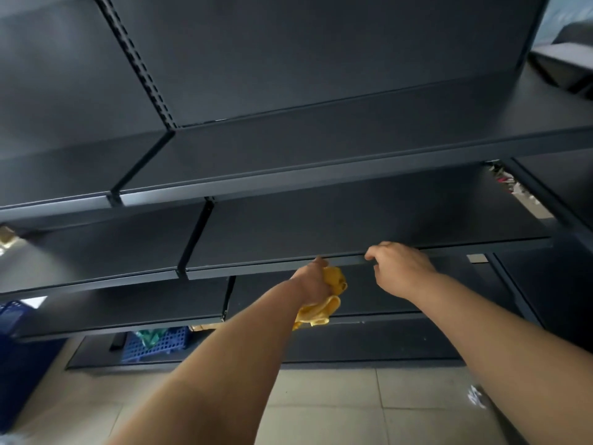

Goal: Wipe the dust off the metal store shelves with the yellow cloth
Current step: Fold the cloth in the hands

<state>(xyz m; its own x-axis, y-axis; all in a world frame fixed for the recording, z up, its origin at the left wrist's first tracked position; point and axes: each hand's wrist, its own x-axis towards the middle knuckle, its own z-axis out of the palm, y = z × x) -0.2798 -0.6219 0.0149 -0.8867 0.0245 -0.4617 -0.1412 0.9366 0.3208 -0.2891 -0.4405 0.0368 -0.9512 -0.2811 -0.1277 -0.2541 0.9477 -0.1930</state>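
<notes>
Metal store shelves (321, 226): 3 dark tiers visible, long axis running left-right, front lip of middle tier just beyond both hands. Left hand (313, 284): arm extended forward and up, fingers clamped on bunched yellow cloth (324, 303), held just under and against that lip, loose folds hanging below. Right hand (401, 268): just to the right, fingers curled together over lip edge, apparently bracing. Judged next: sweep cloth sideways along lip; left hand nearer, already at contact.
</notes>
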